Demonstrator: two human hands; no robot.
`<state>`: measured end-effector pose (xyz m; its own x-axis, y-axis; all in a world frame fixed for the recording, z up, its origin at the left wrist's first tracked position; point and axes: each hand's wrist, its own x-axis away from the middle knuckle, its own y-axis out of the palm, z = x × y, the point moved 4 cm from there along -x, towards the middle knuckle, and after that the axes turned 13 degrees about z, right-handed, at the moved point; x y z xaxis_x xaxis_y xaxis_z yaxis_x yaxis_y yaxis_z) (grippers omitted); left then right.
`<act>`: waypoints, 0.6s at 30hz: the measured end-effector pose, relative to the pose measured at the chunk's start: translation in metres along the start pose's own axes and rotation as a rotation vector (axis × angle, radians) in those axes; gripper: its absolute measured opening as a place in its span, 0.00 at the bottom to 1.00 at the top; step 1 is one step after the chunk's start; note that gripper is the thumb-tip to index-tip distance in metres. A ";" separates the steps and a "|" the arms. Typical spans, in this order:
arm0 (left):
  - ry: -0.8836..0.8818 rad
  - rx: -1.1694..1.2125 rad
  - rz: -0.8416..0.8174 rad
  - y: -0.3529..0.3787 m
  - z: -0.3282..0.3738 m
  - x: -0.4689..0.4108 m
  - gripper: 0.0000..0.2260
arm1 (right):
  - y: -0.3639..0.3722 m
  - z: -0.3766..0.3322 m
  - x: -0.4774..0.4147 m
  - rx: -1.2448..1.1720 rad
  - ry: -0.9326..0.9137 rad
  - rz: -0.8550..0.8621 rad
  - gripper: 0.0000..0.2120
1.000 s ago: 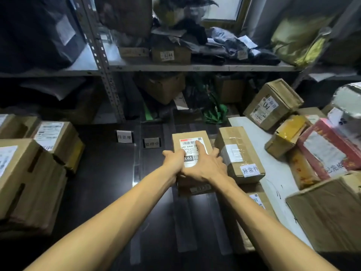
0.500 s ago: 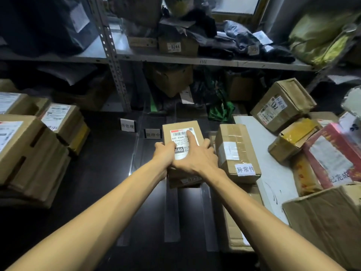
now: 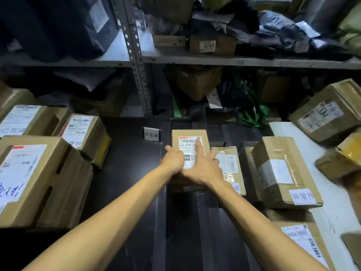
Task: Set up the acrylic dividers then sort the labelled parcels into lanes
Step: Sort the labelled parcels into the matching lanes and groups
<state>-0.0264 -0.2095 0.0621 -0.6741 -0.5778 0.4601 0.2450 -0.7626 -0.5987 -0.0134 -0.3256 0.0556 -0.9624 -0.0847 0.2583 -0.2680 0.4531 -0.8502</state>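
Parcel (image 3: 188, 137) slid left and away from me since half a second ago; now hides second sign card, sits just right of white sign card (image 3: 151, 133), near far edge of dark table (image 3: 125, 173). My left hand (image 3: 172, 159) grips its left edge, thumb on top. My right hand (image 3: 203, 169) lies flat on top – fingers spread, index finger along label. Hands close together. Taped parcel (image 3: 228, 163) just beside, on right.
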 end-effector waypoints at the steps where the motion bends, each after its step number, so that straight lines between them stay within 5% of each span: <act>1: 0.011 -0.060 -0.008 0.000 0.000 -0.005 0.17 | 0.005 0.001 -0.005 -0.036 0.013 -0.022 0.53; 9: 0.297 -0.440 -0.066 0.007 0.013 -0.034 0.26 | 0.025 0.021 -0.047 -0.335 0.148 -0.013 0.27; 18: 0.380 -0.733 -0.257 0.030 -0.011 -0.040 0.24 | 0.057 0.035 -0.053 -0.365 0.236 -0.142 0.25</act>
<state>0.0003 -0.2060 0.0186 -0.8661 -0.1773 0.4673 -0.3701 -0.4010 -0.8380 0.0212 -0.3260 -0.0226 -0.8692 0.0165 0.4942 -0.3226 0.7384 -0.5922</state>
